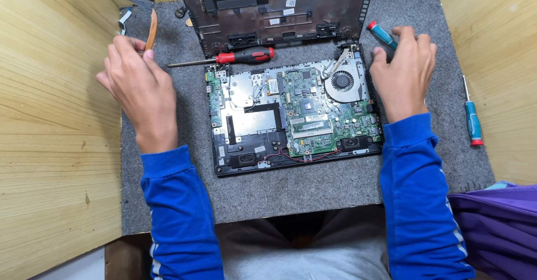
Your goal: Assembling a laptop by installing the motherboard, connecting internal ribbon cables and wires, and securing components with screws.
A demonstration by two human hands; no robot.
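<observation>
Opened laptop (291, 115) on grey mat (313, 190) | my left hand (140, 87) pinches a copper strip (151, 29) | my right hand (404, 70) grips a teal screwdriver (382, 34) beside the fan (342, 81)

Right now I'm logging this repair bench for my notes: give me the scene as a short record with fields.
surface: grey felt mat between wooden walls
main item: opened laptop base, green circuit board and round fan exposed
behind it: removed bottom cover, leaning up
left hand: holds a thin copper-coloured strip
right hand: grips a teal screwdriver near the fan corner
loose tools: red-and-black screwdriver above the board; second teal screwdriver at right
sleeves: blue
</observation>
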